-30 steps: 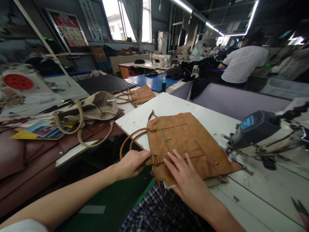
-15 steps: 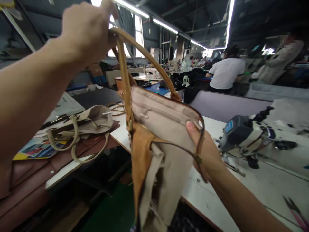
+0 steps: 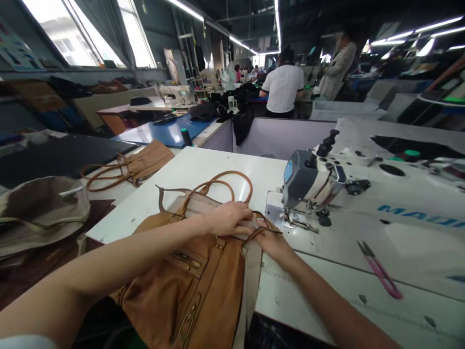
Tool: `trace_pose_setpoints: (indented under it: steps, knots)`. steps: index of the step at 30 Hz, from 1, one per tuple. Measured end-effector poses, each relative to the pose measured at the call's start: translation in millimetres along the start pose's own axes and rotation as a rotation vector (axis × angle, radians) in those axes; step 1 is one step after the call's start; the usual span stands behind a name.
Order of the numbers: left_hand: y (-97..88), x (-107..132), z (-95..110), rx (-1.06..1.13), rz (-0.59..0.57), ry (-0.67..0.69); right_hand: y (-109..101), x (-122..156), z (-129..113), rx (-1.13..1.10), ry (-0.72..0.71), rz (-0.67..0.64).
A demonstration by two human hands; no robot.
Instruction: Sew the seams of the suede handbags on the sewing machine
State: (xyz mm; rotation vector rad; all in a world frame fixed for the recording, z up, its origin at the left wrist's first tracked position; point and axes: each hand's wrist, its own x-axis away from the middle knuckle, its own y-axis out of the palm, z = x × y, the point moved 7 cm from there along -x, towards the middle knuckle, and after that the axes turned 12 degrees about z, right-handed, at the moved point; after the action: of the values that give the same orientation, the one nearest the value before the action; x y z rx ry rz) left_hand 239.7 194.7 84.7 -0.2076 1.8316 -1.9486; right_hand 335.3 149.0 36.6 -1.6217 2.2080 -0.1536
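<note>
My left grip (image 3: 230, 218): fingers bent at the right end of the bag's open top; whether they pinch it, I cannot tell.
My right grip (image 3: 271, 240): beside my left, at that same end, fingers partly covered by the edge; closed or not, I cannot tell.
Brown bag (image 3: 218, 286): under my left forearm, across the bench's (image 3: 181, 167) near edge, handles (image 3: 240, 177) lying to the far side.
Sewing machine (image 3: 301, 179): right of the bag.
Pink-handled snips (image 3: 379, 269): bench, right.
Second brown bag (image 3: 150, 160): far left.
</note>
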Motion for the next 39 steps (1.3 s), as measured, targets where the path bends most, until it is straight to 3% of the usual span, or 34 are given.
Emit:
trace_pose_setpoints:
  steps: [2, 6, 11, 17, 19, 22, 26, 28, 30, 32, 35, 37, 39]
  knots:
    - [8.7, 11.6, 16.1, 0.064, 0.062, -0.056, -4.6, -4.0, 8.1, 0.063, 0.010, -0.024]
    - [2.7, 32.2, 28.9, 0.092, 0.204, -0.174, -17.8, -16.1, 16.0, 0.147, 0.026, 0.002]
    - [17.6, 42.1, 30.4, 0.029, 0.145, -0.244, -34.1, -10.0, 19.6, 0.193, 0.085, 0.019]
    - [38.6, 36.8, 38.2, 0.082, 0.170, -0.099, -41.4, 33.7, 16.6, 0.210, 0.182, 0.025]
    - [27.5, 37.5, 40.0, 0.173, 0.181, -0.040, -38.3, 45.4, 16.4, 0.174, 0.197, 0.047]
    - [-13.0, 35.4, 29.3, 0.191, 0.083, -0.012, -33.5, 54.5, 19.6, 0.142, 0.222, 0.094]
    - [-70.1, 18.0, -24.7, -0.178, -0.169, -0.155, -32.3, 56.0, 19.9, 0.172, 0.213, 0.118]
    - [-80.8, 5.1, -50.7, -0.389, -0.145, -0.217, -30.5, 56.6, 16.4, 0.178, 0.179, 0.088]
    - [-63.3, -4.4, -59.1, -0.446, -0.098, -0.212, -29.3, 58.4, 14.2, 0.186, 0.154, 0.073]
    - [-26.0, -7.9, -51.8, -0.386, -0.067, -0.149, -29.7, 60.3, 15.1, 0.194, 0.154, 0.086]
    - [23.9, -4.9, -26.1, -0.039, -0.032, 0.023, -31.5, 60.4, 18.8, 0.194, 0.168, 0.101]
    - [34.5, -3.0, -15.4, 0.206, -0.042, 0.103, -33.3, 58.9, 19.5, 0.180, 0.170, 0.087]
    - [32.1, -5.9, -14.2, 0.340, -0.099, 0.097, -35.3, 58.6, 17.6, 0.152, 0.169, 0.058]
